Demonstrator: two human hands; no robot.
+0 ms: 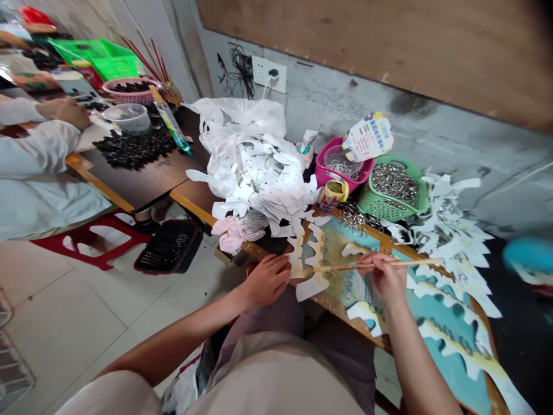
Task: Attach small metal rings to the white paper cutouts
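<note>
My right hand (386, 276) pinches a long, thin wooden brush (345, 267) held nearly level. The brush's left tip reaches a white cut-out strip (298, 253) with a scalloped edge and yellowish smears. At the strip's left edge lies my left hand (268, 279), palm down with fingers stretched out and their tips at the strip; whether the thumb grips underneath is hidden. Another scalloped strip (317, 248) with metal rings along it lies beside the first. More smeared strips with rings (453, 340) are spread on a blue board (451, 377) at the right.
Behind my hands stand a white pile of cut-outs (268, 173), a small yellow-rimmed can (332, 196), a pink basket (322, 167) and a green basket of metal rings (393, 181). At the left, a co-worker's hands (71, 110) are near black pieces (133, 148). A black basket (168, 245) sits lower down.
</note>
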